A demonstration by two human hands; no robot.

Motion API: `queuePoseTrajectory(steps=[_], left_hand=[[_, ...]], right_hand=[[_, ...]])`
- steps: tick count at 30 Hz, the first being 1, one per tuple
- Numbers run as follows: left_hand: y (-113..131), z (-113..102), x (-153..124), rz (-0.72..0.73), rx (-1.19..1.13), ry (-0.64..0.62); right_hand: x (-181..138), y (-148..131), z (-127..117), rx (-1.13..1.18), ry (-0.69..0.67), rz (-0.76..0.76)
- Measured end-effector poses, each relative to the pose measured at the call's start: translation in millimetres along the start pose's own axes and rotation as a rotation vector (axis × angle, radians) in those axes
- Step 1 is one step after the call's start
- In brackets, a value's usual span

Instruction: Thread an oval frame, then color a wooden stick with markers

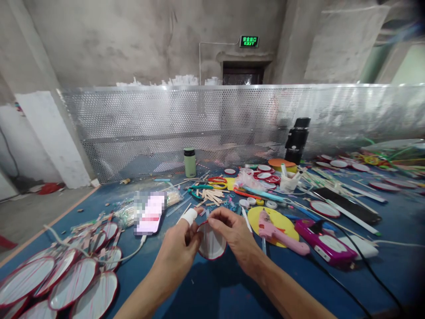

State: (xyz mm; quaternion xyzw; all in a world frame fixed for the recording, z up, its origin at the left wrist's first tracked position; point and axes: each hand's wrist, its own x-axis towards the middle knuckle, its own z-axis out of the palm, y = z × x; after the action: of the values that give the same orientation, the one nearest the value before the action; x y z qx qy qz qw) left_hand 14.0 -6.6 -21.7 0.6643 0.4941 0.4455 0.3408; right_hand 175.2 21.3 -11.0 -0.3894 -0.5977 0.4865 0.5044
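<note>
Between my hands is a small round white disc [213,244] with a red rim, tilted up over the blue table. My left hand [182,239], with a white wrapping on one finger, pinches the disc's left edge. From the other side, my right hand [235,232] has thumb and fingers closed at its upper rim. Part of that rim is hidden behind the fingers. Just right of my right hand, a pink hot glue gun [279,232] lies on a yellow disc [254,215].
Larger red-rimmed discs [73,283] pile up at the left. A phone [151,215] with a cable lies nearby. Wooden sticks [210,195], a green cup [190,164], a black flask [297,141] and a purple device [325,243] are farther out. Perforated metal panels [159,119] border the table's back.
</note>
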Motion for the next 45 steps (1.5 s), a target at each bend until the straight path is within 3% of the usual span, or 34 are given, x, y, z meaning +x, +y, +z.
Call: queuePoseTrajectory(steps=[13,28,40,45], left_hand=[[-4.4,1.1,-1.7,-0.016,-0.030,-0.008],[0.4,-1.0,2.2,-0.021,-0.050,0.004],[1.6,-3.0,-1.9,0.033,0.143,0.047],[5.6,-2.4,-1.8,0.039,0.238,-0.003]], right_hand=[[-1.3,-0.5,1.0,0.012,-0.004,0.057],[-0.5,-2.8,-1.4,0.022,-0.029,0.015],[1.4,2.2,-4.0,-0.011,-0.002,0.182],[0.0,5.0,-4.3,0.082,-0.035,0.247]])
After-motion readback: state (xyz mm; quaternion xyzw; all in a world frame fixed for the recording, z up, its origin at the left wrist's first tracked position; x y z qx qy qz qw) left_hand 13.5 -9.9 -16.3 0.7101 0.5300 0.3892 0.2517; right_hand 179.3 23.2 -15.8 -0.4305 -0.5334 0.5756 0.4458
